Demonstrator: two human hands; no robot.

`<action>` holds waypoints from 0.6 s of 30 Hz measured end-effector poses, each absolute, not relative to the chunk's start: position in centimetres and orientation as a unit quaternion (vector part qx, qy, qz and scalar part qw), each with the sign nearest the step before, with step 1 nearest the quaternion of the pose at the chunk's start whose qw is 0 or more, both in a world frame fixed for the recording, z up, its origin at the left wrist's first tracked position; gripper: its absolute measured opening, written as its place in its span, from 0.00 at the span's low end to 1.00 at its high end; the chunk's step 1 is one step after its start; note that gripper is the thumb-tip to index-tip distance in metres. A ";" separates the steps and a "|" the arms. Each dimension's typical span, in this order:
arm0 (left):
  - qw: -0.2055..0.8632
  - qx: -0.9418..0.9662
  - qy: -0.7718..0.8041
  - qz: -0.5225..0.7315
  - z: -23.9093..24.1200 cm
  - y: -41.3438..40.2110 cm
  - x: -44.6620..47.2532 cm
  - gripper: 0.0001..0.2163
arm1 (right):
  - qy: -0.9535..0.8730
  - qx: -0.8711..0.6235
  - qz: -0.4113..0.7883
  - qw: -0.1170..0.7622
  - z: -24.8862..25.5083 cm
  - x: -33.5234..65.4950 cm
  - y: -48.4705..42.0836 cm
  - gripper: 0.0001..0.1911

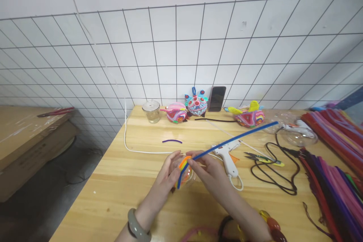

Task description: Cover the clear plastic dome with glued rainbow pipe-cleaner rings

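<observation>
Above the front part of the table, my left hand [167,172] is closed around a clear plastic ball [187,176] with orange and yellow strips on its surface. A long blue pipe cleaner [235,138] crosses the ball, its short end bent down near my left thumb. The fingers of my right hand [208,168] pinch this blue pipe cleaner against the ball; its free length points up to the right. Part of the ball is hidden behind my fingers. Just beyond my right hand lies a white glue gun [228,157]. A short purple pipe cleaner [172,141] rests behind my left hand.
Along the wall stand a glass jar [153,111], decorated balls [176,112] and a phone [217,98]. To the right are a black cable [279,185], a craft knife [266,160], clear plastic balls [300,136] and bundles of pipe cleaners [334,132]. Cardboard boxes [28,140] stand at the left.
</observation>
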State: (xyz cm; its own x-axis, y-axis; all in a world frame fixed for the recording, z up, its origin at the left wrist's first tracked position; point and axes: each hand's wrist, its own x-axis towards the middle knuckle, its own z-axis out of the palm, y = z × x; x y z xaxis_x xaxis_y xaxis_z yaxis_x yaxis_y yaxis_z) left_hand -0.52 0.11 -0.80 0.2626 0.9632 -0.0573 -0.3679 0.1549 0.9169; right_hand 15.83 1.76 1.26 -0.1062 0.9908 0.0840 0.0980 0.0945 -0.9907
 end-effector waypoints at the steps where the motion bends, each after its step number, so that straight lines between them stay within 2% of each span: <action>1: 0.674 0.427 0.356 0.487 -0.7 0.2 -0.6 0.26 | -0.575 -0.476 0.474 0.468 1.2 15.9 1.7 0.13; 6: 0.658 0.448 0.401 0.454 -0.2 0.3 -1.1 0.32 | -0.598 -0.473 0.462 0.452 1.0 16.0 1.7 0.12; 10: 0.635 0.456 0.427 0.455 -0.4 0.4 -1.3 0.32 | -0.617 -0.471 0.453 0.439 0.7 16.1 1.7 0.09; 18: 0.642 0.460 0.422 0.446 0.3 0.5 -1.4 0.31 | -0.611 -0.465 0.474 0.430 0.7 16.5 2.2 0.16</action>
